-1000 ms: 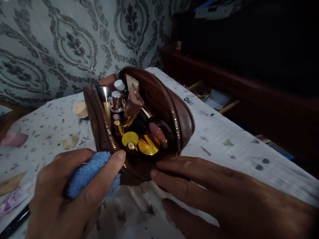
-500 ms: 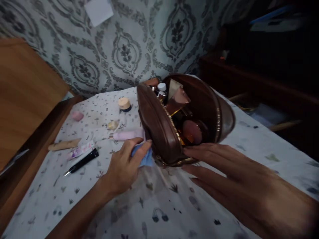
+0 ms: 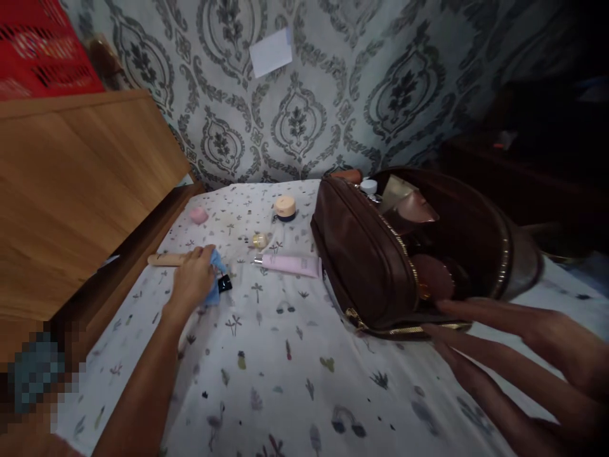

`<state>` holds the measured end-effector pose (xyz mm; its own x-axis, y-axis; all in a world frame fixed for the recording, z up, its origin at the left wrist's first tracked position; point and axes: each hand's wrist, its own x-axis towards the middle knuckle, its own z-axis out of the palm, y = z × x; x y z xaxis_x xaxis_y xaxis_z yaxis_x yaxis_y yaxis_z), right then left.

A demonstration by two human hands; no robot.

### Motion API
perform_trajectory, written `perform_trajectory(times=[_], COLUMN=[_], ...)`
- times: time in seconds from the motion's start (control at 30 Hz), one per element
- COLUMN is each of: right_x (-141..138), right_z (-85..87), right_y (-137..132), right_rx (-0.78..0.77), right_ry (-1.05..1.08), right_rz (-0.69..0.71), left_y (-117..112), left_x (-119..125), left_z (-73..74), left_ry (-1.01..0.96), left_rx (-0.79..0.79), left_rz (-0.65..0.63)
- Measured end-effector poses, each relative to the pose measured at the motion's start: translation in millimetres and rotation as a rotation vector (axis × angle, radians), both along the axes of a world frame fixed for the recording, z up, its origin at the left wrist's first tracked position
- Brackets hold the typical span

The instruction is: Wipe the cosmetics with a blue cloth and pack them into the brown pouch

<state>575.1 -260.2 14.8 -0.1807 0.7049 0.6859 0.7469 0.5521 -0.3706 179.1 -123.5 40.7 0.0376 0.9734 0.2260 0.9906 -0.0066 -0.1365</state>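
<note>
My left hand point(image 3: 193, 276) is closed on a small crumpled blue piece, perhaps a cloth point(image 3: 215, 293), low over the sheet on the left. The black end of a slim pen-like item point(image 3: 224, 284) sticks out beside it; the rest is covered. A beige stick-like item point(image 3: 166, 259) lies just beyond my knuckles. My right hand point(image 3: 514, 362), fingers spread, is at the near rim of an open brown zip bag point(image 3: 361, 254). Inside the bag are a rose-gold tube point(image 3: 417, 209), a white-capped bottle point(image 3: 368, 186) and a round pink item point(image 3: 432, 276).
On the patterned sheet point(image 3: 285, 336) lie a pale pink tube point(image 3: 290, 264), a beige-lidded jar point(image 3: 285, 208), a small yellowish item point(image 3: 260, 240) and a pink lump point(image 3: 198, 215). A wooden panel point(image 3: 90, 184) borders the left, with a red basket point(image 3: 42, 51) above. A papered wall point(image 3: 323, 108) stands behind.
My left hand has moved left from beside the bag, carrying the blue piece to the pen-like item. My right hand stays by the bag's rim. The view has swung left.
</note>
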Motion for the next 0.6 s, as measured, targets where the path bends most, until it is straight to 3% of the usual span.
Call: perform_trajectory(times=[0.13, 0.23, 0.43, 0.6], right_x=[-28, -60, -114, -137], right_z=[12.9, 19.1, 7.9, -6.2], right_y=[2, 12, 37, 48], right_rx=[0.064, 0.055, -0.146, -0.277], right_ry=[-0.052, -0.018, 0.046, -0.005], right_rz=[0.088, 0.242, 0.491, 0.577], left_y=[3, 3, 3, -2], left_x=[-34, -35, -6, 6], left_z=[-0.4, -7.1, -28.1, -29.4], left_ry=[-0.077, -0.051, 0.008, -0.006], left_rx=[-0.121, -0.144, -0.050, 0.034], left_rz=[0.129, 0.130, -0.010, -0.206])
